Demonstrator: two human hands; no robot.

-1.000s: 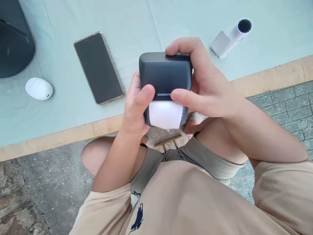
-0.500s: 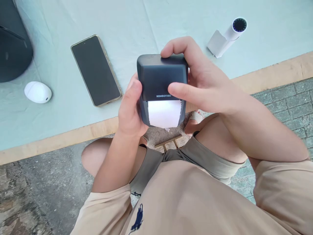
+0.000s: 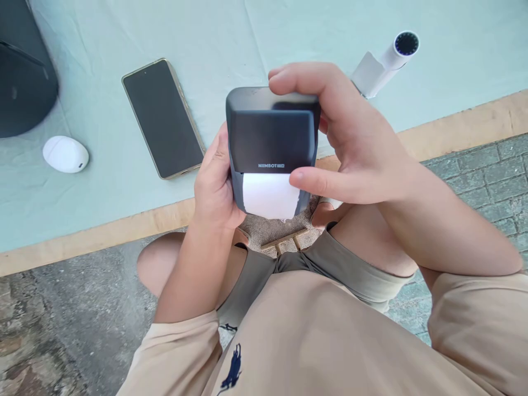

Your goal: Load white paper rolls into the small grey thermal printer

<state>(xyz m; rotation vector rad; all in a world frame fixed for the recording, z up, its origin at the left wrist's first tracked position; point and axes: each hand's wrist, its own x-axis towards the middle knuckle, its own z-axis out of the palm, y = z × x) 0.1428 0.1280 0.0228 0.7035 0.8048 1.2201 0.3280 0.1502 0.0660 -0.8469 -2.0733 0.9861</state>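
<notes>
A dark NIIMBOT label printer (image 3: 272, 137) is held up over the table's near edge, with a white paper strip (image 3: 270, 195) out of its front slot. My left hand (image 3: 215, 184) grips the printer's left side; its fingers behind are hidden. Around the right side curves my right hand (image 3: 350, 132), index finger at the top edge and thumb by the right border of the paper. A phone (image 3: 163, 118) with a dark screen lies left of the printer.
A white roll (image 3: 390, 60) with a dark, dotted end and a loose flap lies at the upper right. On the left are a white rounded case (image 3: 66, 154) and a large black object (image 3: 25, 71). The table's wooden edge (image 3: 165, 217) runs below the phone.
The printer has come slightly closer and tilted a little. My right thumb has slid down from the dark cover to beside the paper strip. My left thumb has shifted toward the printer's side.
</notes>
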